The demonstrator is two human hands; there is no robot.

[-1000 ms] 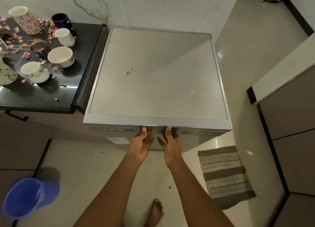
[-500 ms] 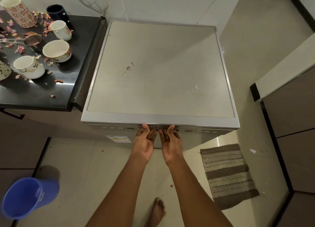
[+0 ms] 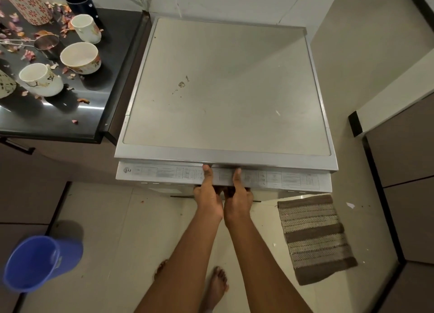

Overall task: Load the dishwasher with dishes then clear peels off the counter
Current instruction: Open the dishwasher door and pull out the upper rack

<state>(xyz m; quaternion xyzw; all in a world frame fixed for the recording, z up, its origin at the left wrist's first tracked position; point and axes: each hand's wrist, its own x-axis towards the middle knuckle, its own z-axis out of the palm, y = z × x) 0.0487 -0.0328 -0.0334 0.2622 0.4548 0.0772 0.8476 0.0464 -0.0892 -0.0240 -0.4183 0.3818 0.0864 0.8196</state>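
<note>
so, step in hand: opening the dishwasher (image 3: pixel 225 89); nothing is loaded yet, by the look of it.
dishwasher door: its top edge with the control strip (image 3: pixel 223 177) stands out a little from under the grey lid, so the door looks just cracked open.
left hand (image 3: pixel 207 193): thumb lies on top of the control strip, the fingers curl under the door's front edge out of view, clamped on the door to pull it.
right hand (image 3: pixel 238 195): just beside the left, touching or nearly so, same hold; thumb on top, fingers hooked beneath. two hands at the middle probably keep the pull even.
dishes: cups and mugs (image 3: pixel 81 58) stand on the dark bench (image 3: pixel 70 124) left of the dishwasher, close enough to reach once the door is down.
peels: pinkish scraps (image 3: pixel 28 54) lie scattered among the cups on the bench, untouched.
blue bucket (image 3: pixel 35 263): on the floor at lower left, tilted toward the camera; likely there for the peels.
mat (image 3: pixel 314 237): on the floor right of the person's feet, clear of the door's swing as far as i can judge.
</note>
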